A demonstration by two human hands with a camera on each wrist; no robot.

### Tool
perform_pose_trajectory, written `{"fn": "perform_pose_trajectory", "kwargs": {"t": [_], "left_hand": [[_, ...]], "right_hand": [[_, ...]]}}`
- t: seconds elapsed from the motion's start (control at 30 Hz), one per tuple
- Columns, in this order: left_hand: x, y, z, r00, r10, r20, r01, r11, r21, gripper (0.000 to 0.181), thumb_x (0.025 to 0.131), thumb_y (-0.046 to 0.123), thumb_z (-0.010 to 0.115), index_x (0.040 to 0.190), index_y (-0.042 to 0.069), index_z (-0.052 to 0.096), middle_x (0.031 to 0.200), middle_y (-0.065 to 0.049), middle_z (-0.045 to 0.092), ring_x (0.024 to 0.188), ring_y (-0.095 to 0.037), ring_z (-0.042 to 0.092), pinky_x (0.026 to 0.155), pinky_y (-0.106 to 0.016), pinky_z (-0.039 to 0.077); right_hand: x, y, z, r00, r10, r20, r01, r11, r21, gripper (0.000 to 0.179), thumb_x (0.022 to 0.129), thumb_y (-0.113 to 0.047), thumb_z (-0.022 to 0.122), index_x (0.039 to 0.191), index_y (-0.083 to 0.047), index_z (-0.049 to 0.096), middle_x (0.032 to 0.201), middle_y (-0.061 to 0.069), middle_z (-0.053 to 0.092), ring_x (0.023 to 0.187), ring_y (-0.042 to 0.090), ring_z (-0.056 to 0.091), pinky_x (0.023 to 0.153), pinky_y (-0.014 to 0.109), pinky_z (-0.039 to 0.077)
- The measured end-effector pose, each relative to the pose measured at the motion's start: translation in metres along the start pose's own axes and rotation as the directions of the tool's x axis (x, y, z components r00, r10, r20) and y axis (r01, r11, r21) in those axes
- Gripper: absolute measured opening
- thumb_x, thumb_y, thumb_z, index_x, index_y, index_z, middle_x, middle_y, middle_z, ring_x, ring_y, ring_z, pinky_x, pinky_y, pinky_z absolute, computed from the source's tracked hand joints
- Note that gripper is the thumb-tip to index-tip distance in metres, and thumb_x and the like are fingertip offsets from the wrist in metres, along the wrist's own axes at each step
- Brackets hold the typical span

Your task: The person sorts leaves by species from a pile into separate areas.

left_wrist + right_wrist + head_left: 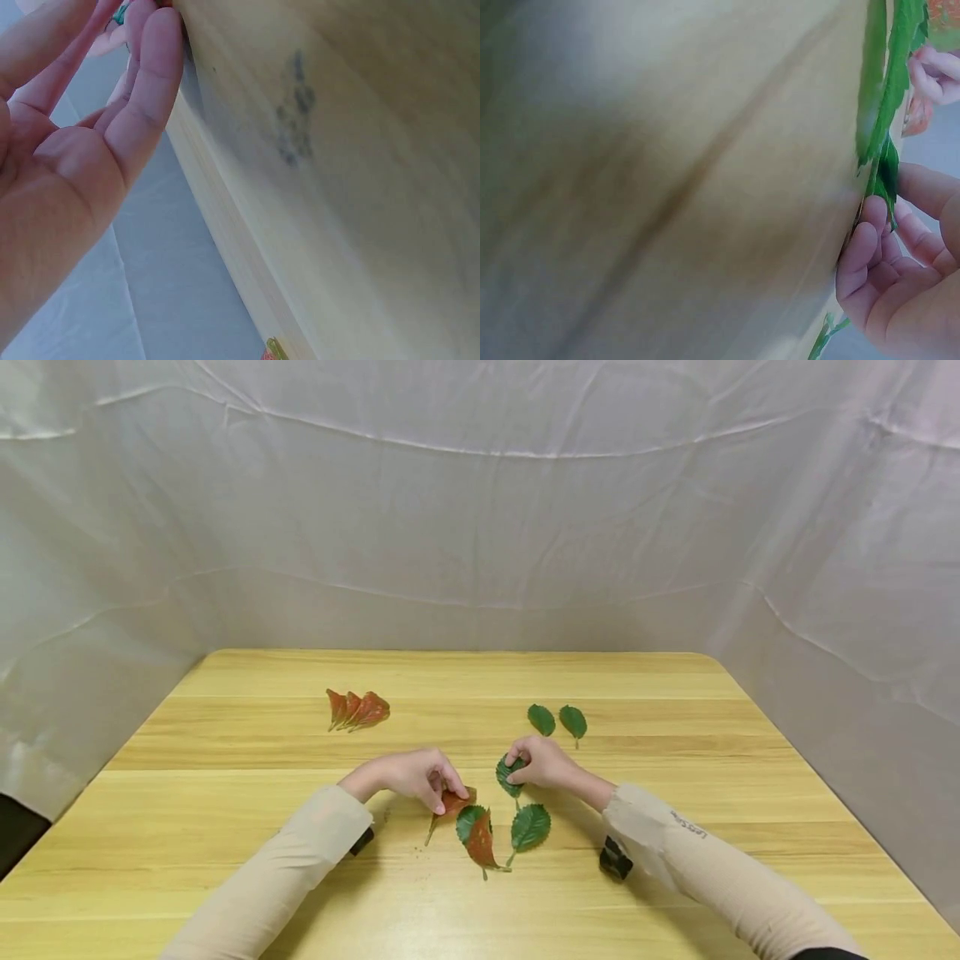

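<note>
My left hand (416, 774) pinches a red leaf (454, 804) between thumb and fingers, its stem pointing toward me. In the left wrist view, fingers hide nearly all of that leaf. A dark green leaf (503, 770) is pinched by my right hand (549, 766), close over the wood. The right wrist view shows this leaf's tip (887, 172) between thumb and fingertips. Just below both hands lie a green leaf (531, 827) on the right, another green leaf (466, 820) on the left, and a red leaf (480, 843) partly covering the latter.
Several red leaves (367, 710) overlap in a fan at the table's back left. Two separate leaves, one green leaf (541, 719) and a second green leaf (573, 721), lie behind my right hand. Pale fabric (480, 543) hangs around the wooden table (675, 727).
</note>
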State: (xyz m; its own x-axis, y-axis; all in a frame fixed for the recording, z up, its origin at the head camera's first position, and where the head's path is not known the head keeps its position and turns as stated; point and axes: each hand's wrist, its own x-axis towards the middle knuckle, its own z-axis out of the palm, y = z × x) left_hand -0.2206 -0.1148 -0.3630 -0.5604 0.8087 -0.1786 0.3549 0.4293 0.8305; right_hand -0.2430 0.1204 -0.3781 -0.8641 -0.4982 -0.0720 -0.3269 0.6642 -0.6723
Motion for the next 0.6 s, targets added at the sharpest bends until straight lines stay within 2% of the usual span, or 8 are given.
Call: {"fn": "perform_pose_trajectory", "kwargs": {"t": [0.23, 0.43, 0.5, 0.6], "left_hand": [[0.002, 0.000, 0.001, 1.000, -0.027, 0.003, 0.027, 1.000, 0.000, 0.033, 0.073, -0.011, 0.065, 0.105, -0.008, 0.062, 0.106, -0.015, 0.059, 0.058, -0.005, 0.050, 0.059, -0.021, 0.047], [0.003, 0.000, 0.002, 0.999, -0.037, -0.006, 0.038, 0.999, 0.031, 0.033, 0.072, -0.010, 0.067, 0.105, -0.007, 0.063, 0.106, -0.015, 0.060, 0.061, -0.007, 0.052, 0.063, -0.022, 0.048], [0.003, 0.000, 0.003, 0.999, -0.045, -0.010, 0.046, 0.998, 0.036, 0.033, 0.072, -0.010, 0.067, 0.105, -0.007, 0.063, 0.106, -0.014, 0.060, 0.061, -0.007, 0.052, 0.063, -0.022, 0.048], [0.003, 0.000, 0.003, 0.998, -0.056, -0.016, 0.057, 0.998, 0.037, 0.032, 0.072, -0.010, 0.067, 0.104, -0.006, 0.063, 0.105, -0.013, 0.060, 0.062, -0.007, 0.051, 0.063, -0.021, 0.048]], "right_hand": [[0.001, 0.004, -0.006, 0.998, 0.049, -0.029, -0.045, 0.990, 0.131, 0.015, 0.075, 0.001, 0.069, 0.089, 0.003, 0.063, 0.056, 0.003, 0.045, 0.044, 0.016, 0.053, 0.045, 0.027, 0.048], [0.000, 0.005, -0.014, 0.993, 0.098, -0.060, -0.077, 0.956, 0.284, 0.017, 0.076, 0.006, 0.065, 0.093, 0.006, 0.060, 0.067, 0.005, 0.041, 0.046, 0.016, 0.056, 0.049, 0.032, 0.051], [-0.001, 0.008, -0.017, 0.990, 0.114, -0.080, -0.084, 0.947, 0.311, 0.016, 0.077, 0.006, 0.065, 0.092, 0.006, 0.060, 0.068, 0.005, 0.041, 0.046, 0.016, 0.056, 0.049, 0.032, 0.051], [0.000, 0.013, -0.023, 0.984, 0.123, -0.132, -0.077, 0.949, 0.305, 0.014, 0.078, 0.005, 0.064, 0.091, 0.006, 0.061, 0.069, 0.006, 0.046, 0.045, 0.015, 0.054, 0.048, 0.031, 0.051]]}}
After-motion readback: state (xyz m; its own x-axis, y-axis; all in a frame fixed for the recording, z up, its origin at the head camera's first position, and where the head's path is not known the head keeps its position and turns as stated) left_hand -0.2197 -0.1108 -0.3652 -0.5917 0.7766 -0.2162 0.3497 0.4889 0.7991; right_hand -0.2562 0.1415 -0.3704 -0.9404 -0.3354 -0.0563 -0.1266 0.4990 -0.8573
